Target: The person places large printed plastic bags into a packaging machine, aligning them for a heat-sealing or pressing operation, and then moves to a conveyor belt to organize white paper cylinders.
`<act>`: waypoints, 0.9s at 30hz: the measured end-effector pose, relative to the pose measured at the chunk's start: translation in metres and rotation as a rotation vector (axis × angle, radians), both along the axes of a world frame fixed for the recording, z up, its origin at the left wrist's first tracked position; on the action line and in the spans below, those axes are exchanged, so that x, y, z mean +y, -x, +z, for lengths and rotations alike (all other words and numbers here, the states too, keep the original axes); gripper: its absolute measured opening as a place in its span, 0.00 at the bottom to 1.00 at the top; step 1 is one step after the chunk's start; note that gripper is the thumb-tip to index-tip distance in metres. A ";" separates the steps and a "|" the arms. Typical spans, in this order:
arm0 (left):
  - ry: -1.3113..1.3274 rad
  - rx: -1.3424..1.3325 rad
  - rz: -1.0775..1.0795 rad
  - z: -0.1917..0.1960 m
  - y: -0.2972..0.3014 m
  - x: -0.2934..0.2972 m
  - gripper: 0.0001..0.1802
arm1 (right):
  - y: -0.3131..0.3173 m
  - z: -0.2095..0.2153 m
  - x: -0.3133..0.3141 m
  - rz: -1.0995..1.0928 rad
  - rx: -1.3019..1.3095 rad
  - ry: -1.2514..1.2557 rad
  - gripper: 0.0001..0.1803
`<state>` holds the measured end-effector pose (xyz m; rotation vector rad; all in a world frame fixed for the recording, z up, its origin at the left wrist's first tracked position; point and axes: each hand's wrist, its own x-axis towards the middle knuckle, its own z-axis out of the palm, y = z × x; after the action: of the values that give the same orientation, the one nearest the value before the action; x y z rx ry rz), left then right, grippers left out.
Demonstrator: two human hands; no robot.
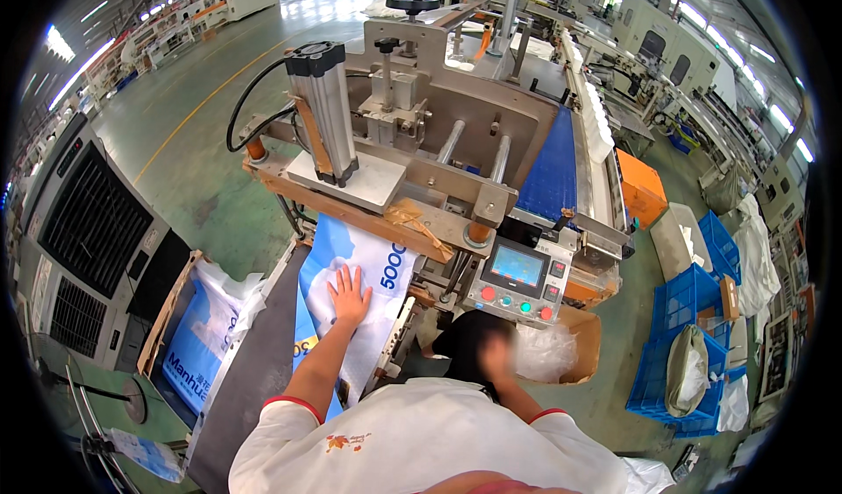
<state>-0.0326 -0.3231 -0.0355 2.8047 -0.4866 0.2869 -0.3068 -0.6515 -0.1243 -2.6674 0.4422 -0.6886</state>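
Note:
My left hand (349, 295) lies flat with its fingers spread on a blue and white printed plastic packaging sheet (364, 341). The sheet's far end passes beneath the wooden bar (373, 227) of a press-like machine, and its near end reaches toward my body. Low in front of me, close to my dark trousers (469, 336), is my right hand (498, 355). It is smeared, so I cannot make out its fingers or anything in them. A control panel (519, 270) with a lit screen and round red and green buttons sits just beyond it.
A metal cylinder (320, 113) stands over the press. To the left, an open carton (197, 336) holds more printed packaging, with an air cooler (88, 240) behind it. Clear plastic fills a cardboard box (583, 349) at the right, near blue crates (671, 354). A blue conveyor belt (551, 165) runs behind.

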 end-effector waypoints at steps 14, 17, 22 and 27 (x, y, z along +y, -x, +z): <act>-0.030 -0.046 0.007 -0.003 0.000 0.000 0.36 | -0.004 0.016 0.013 -0.338 0.361 -0.252 0.17; -0.020 -0.053 0.005 -0.003 0.000 0.000 0.36 | -0.003 0.019 0.014 -0.332 0.357 -0.250 0.18; 0.008 -0.006 -0.006 0.005 0.001 -0.002 0.36 | -0.001 0.019 0.014 -0.327 0.356 -0.191 0.18; 0.001 0.013 0.004 0.005 0.000 -0.001 0.36 | -0.003 0.021 0.015 -0.319 0.379 -0.219 0.18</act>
<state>-0.0323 -0.3244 -0.0304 2.8055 -0.4771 0.2690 -0.3034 -0.6367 -0.1035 -2.5370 0.9992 -0.1910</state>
